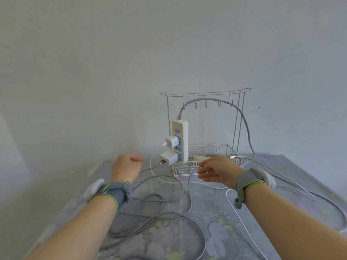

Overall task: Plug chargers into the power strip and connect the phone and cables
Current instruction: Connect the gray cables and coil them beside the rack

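Note:
A white power strip (181,132) stands upright against a white wire rack (206,94). Two white chargers are plugged into its side, an upper charger (172,142) with a white cable and a lower charger (169,158) with a grey cable (150,209). A phone (237,157) lies across the rim of the wire basket (210,149). My left hand (126,167) is a loose fist left of the chargers, holding nothing. My right hand (216,170) hovers before the basket with fingers spread around a thin white cable (189,184); whether it grips the cable is unclear.
A floral cloth (216,222) covers the table, with grey and white cables looped across it. The strip's thick grey cord (242,117) arches over the rack's hooks and drops behind the table. A plain wall stands close behind.

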### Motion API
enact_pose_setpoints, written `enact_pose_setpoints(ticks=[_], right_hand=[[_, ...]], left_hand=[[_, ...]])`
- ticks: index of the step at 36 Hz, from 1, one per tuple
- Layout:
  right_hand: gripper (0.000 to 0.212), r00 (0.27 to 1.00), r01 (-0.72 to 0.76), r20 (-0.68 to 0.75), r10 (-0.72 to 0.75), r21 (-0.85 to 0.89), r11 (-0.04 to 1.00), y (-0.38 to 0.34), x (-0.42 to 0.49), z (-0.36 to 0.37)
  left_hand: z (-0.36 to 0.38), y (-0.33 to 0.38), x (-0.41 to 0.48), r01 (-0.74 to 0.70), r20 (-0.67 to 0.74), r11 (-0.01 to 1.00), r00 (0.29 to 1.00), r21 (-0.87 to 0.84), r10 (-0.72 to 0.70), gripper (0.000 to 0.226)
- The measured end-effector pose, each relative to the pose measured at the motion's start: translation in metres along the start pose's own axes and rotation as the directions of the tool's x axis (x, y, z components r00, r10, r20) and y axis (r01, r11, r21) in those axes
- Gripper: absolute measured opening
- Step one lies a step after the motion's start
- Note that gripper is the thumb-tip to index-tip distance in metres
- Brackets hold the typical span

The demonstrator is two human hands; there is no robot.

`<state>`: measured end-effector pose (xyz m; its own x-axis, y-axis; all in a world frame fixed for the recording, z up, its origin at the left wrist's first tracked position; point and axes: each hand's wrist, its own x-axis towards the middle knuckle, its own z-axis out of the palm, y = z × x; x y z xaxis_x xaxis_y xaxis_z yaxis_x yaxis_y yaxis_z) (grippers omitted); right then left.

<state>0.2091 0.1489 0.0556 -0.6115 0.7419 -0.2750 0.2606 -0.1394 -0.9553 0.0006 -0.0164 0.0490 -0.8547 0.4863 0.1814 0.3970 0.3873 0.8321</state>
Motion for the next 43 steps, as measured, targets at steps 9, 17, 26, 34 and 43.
enact_pose_setpoints(ticks=[9,17,26,34,43], right_hand=[[0.028,0.996,0.060,0.066,-0.052,-0.136,0.989,0.006,0.003,0.036],[0.044,0.973,0.224,0.149,-0.177,-0.418,0.881,0.013,0.020,0.062],[0.039,0.948,0.310,0.234,-0.215,-0.528,0.791,0.007,0.028,0.076],[0.032,0.856,0.434,0.070,-0.513,-0.638,0.636,0.012,0.025,0.086],[0.065,0.816,0.544,0.362,-0.450,-0.745,0.386,-0.027,0.009,0.112]], left_hand=[[0.017,-0.022,-0.002,0.011,0.064,0.992,0.998,0.124,-0.019,0.032],[0.032,-0.017,0.006,-0.062,0.251,0.982,0.968,0.181,0.015,0.018],[0.033,-0.014,0.016,0.029,0.350,0.999,0.936,0.015,-0.033,0.024],[0.020,-0.005,0.011,-0.096,0.295,0.985,0.954,0.146,0.049,0.021],[0.013,0.004,0.004,-0.146,0.312,0.964,0.947,0.222,0.072,0.016]])
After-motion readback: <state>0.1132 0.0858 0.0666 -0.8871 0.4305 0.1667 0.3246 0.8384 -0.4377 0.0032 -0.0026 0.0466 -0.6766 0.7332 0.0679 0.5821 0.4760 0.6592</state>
